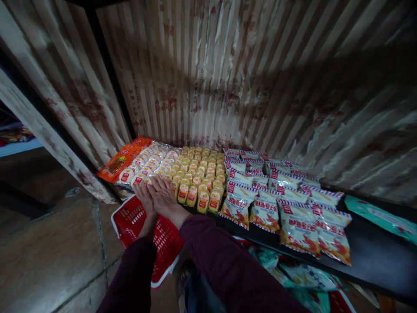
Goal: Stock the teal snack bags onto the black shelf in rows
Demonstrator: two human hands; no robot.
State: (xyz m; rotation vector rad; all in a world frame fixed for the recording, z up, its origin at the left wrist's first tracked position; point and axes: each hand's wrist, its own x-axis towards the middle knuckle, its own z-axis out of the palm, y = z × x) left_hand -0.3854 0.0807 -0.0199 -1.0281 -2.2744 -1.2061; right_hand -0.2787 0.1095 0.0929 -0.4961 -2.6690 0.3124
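Side by side, my left hand (145,201) and my right hand (164,201) lie against the front of the packed snacks on a dark shelf (368,252). Their fingers are stretched out and point away from me, over the near edge of the white round packages (151,158). Just right of my right hand stand rows of small yellow packages (192,195). An orange bag (125,160) lies at the shelf's left end. Neither hand is seen gripping anything. Farther right are rows of white and orange snack bags (236,202).
A red basket (166,243) stands on the floor below my hands. Green bags (309,276) lie under the shelf at the lower right, and a teal package (384,217) lies on the shelf's right part. Striped curtain and a dark metal post (110,65) rise behind.
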